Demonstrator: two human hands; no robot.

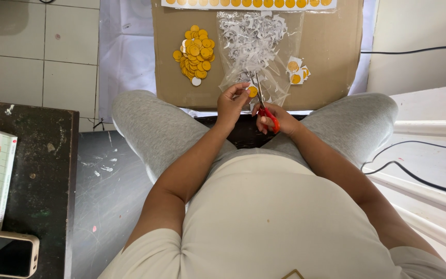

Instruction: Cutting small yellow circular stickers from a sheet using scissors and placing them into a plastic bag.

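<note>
The left hand (232, 101) pinches a small yellow paper disc (253, 92), light and easily bent, best held at its edge, while the right hand (274, 120) grips red-handled scissors (264, 103) closed around it.

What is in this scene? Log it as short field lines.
left hand: pinches a small yellow paper disc
right hand: works red-handled scissors, blades at the disc
cut discs: yellow pile on cardboard sheet
scraps: white paper trimmings on clear plastic
uncut: strip of yellow circles at the far edge
left side: phone on dark table
</note>
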